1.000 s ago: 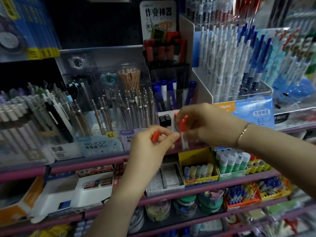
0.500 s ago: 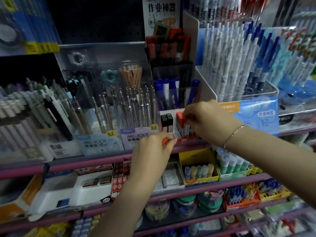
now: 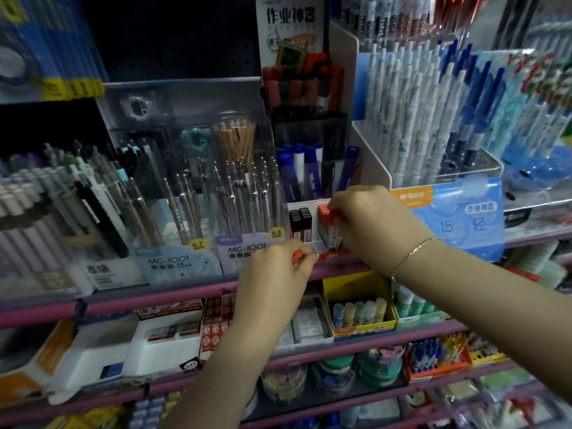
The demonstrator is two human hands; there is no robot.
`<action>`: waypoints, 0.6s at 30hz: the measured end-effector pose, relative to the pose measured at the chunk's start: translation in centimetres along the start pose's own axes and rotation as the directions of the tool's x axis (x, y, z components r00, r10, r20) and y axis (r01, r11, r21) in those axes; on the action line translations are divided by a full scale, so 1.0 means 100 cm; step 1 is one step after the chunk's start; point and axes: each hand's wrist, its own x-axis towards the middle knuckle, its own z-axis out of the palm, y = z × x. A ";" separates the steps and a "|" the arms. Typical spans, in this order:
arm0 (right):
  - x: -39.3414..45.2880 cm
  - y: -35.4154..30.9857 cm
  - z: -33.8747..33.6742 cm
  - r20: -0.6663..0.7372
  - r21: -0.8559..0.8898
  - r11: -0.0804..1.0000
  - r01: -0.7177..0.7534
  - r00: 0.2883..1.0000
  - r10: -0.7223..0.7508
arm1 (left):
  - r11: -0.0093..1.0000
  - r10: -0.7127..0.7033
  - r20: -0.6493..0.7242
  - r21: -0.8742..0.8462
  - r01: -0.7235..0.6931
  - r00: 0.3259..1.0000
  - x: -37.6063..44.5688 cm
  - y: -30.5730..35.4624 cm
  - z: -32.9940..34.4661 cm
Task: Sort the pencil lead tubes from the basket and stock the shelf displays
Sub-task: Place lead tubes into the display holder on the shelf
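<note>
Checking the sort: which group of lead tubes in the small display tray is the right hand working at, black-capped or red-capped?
The red-capped tubes, in the tray's right compartment; the right hand touches them.

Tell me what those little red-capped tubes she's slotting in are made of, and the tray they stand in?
The red-capped lead tubes look like plastic: see-through bodies, opaque glossy red tops. The right hand pinches one at its cap; the left hand holds another red-capped tube. The display tray seems clear rigid plastic, probably acrylic, since its dividers are see-through with pale edges. Blur leaves the finish uncertain.
</note>
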 end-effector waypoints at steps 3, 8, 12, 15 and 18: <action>-0.002 0.001 0.002 0.045 -0.019 1.000 -0.015 0.999 0.016 | 1.000 0.008 0.001 0.006 -0.008 1.000 0.000 0.000 0.000; -0.007 0.001 0.016 0.034 -0.137 0.990 0.033 0.999 -0.029 | 1.000 0.013 0.011 -0.005 -0.013 1.000 0.001 0.001 -0.001; -0.018 -0.002 0.025 0.024 -0.141 0.988 0.060 0.998 -0.057 | 0.964 -0.025 0.066 -0.261 0.041 0.998 -0.003 0.004 -0.002; -0.032 -0.001 0.025 -0.099 -0.055 0.998 0.032 0.994 -0.037 | 0.733 -0.055 0.209 -0.656 0.182 0.976 -0.010 0.009 -0.007; -0.052 -0.009 0.015 -0.220 0.500 0.866 -0.022 0.964 0.152 | 0.467 -0.017 0.232 -0.858 0.213 0.973 -0.013 0.015 -0.016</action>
